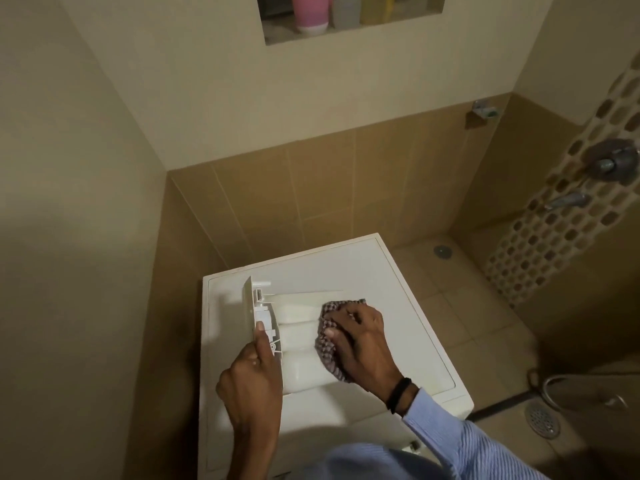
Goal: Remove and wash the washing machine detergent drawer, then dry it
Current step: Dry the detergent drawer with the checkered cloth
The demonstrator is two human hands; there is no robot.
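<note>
White drawer (301, 365), long axis crosswise, panel end leftward in left grip (251, 386); checked cloth (325, 355) in right grip (360, 341)

Just the one camera here, head-mounted and wide-angle. It sits above the washer (391, 268) and tilts forward and down onto its top. It's close enough that the left hand (251, 386) and right hand (360, 341), with the drawer (301, 327) and cloth (327, 358) they hold, fill the lower middle of frame. It faces the tiled back wall, and the wall edges splay outward toward the top. A niche (346, 29) clips the top edge, the shower valve (613, 161) sits far right, and a floor drain (542, 419) is lower right.
</note>
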